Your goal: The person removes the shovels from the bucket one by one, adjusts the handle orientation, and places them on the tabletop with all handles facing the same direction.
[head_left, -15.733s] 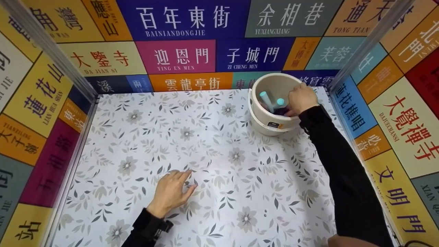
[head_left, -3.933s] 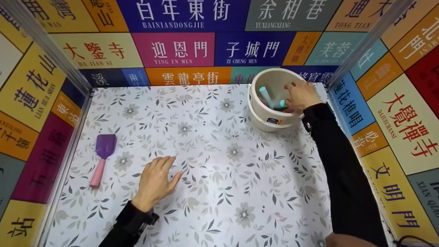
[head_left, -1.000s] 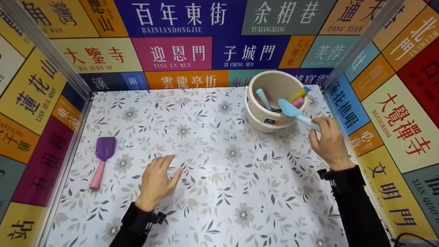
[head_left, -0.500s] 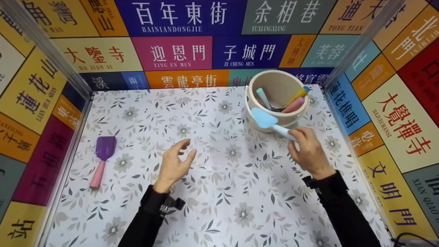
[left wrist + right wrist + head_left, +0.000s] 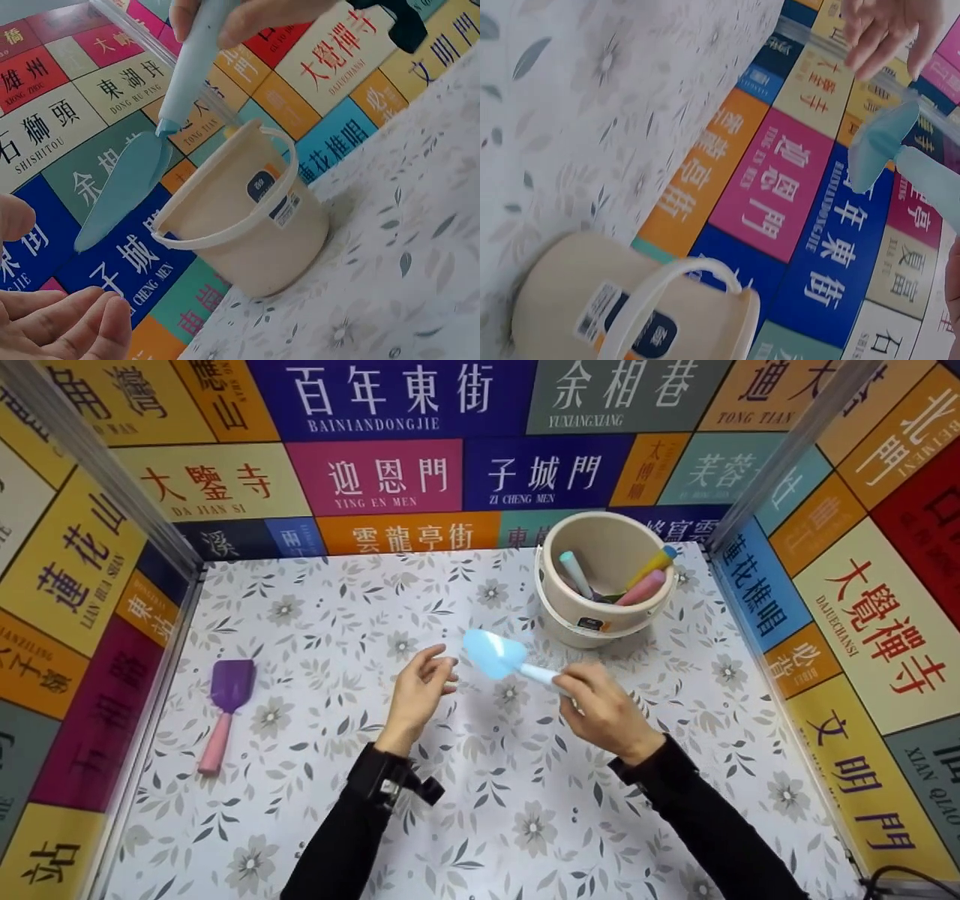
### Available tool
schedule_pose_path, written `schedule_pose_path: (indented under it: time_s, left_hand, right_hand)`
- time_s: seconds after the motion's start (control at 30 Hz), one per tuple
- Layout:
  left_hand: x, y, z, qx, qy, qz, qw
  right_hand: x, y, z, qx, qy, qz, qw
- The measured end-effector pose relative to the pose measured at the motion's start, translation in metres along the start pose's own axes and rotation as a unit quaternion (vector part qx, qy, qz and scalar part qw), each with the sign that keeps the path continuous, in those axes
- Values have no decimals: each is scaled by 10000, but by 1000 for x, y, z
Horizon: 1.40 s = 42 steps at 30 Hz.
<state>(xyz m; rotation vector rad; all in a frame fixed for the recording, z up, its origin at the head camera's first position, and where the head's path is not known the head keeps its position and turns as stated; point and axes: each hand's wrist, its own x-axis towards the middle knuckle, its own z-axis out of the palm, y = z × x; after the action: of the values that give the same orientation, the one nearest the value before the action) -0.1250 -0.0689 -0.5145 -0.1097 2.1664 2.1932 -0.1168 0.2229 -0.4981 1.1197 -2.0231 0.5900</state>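
Note:
My right hand [image 5: 606, 709] grips the pale handle of a light-blue toy trowel [image 5: 495, 652], held above the table with its pointed blade to the left. Just left of that blade is my left hand [image 5: 420, 690], fingers loosely bent and holding nothing; the left wrist view shows its palm and fingers [image 5: 67, 322] below the blade. A beige bucket [image 5: 566, 619] stands at the back right, its handle hanging down. Several tool handles poke up inside it: a turquoise one [image 5: 576, 574], a yellow one with a blue end [image 5: 649, 568] and a pink one [image 5: 641, 587].
A purple toy shovel with a pink handle [image 5: 231, 686] lies on the flower-patterned table [image 5: 360, 607] at the left. Walls of coloured sign panels [image 5: 375, 476] rise at the back and both sides. A black cable [image 5: 900, 870] lies at the lower right corner.
The purple shovel came to lie at the left after the earliest frame. My right hand has since lifted the blue trowel from the bucket and carried it left; my left hand has moved toward it.

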Motion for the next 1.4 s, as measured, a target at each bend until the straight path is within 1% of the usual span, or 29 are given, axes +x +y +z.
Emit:
schedule_pose_path:
  time_s: [0.03,0.1,0.2,0.27,0.33,0.43,0.6,0.7,0.93,1.07,1.17,1.23,1.27,1.33,1.4]
  left_hand:
    - [1,0,3,-324,3,-162,9993]
    - [3,1,7,-904,10,-470,9948]
    - [5,0,11,-1503,-13,-814,9853]
    - [5,-1,13,-1723,-62,-970,9802]
    - [5,-2,14,-1829,-73,-1057,9774]
    - [4,-4,15,-1854,-21,-1033,9772]
    - [3,-6,15,-1473,33,-874,9852]
    - [3,-6,15,-1254,48,-826,9887]
    - [4,-4,14,-1099,261,-682,9913]
    - [5,0,11,-1012,356,-579,9925]
    - [5,7,7,-705,465,-373,9957]
    - [5,12,4,-359,533,-140,9978]
    - [5,16,2,-176,562,3,9983]
    - [5,22,-2,218,583,369,9974]
    - [4,27,-6,506,571,728,9944]
  right_hand:
    - [1,-2,3,26,-5,-64,10000]
    - [2,-7,8,30,-3,-199,9998]
    - [1,-11,15,16,59,-383,9992]
    - [0,-13,18,-28,86,-484,9988]
    - [-1,-15,21,-39,110,-561,9984]
    - [-2,-16,23,-16,111,-647,9978]
    - [-5,-16,24,60,70,-742,9972]
    - [-5,-16,24,87,56,-753,9971]
    - [-5,-17,24,154,-24,-587,9982]
    - [-7,-18,23,167,-229,-463,9985]
    - [-9,-18,17,376,-505,-119,9979]
    - [-9,-17,13,630,-716,246,9951]
    - [-9,-17,10,828,-825,506,9919]
    - [-10,-16,5,1308,-1015,1054,9805]
    - [-9,-15,2,1735,-1199,1555,9651]
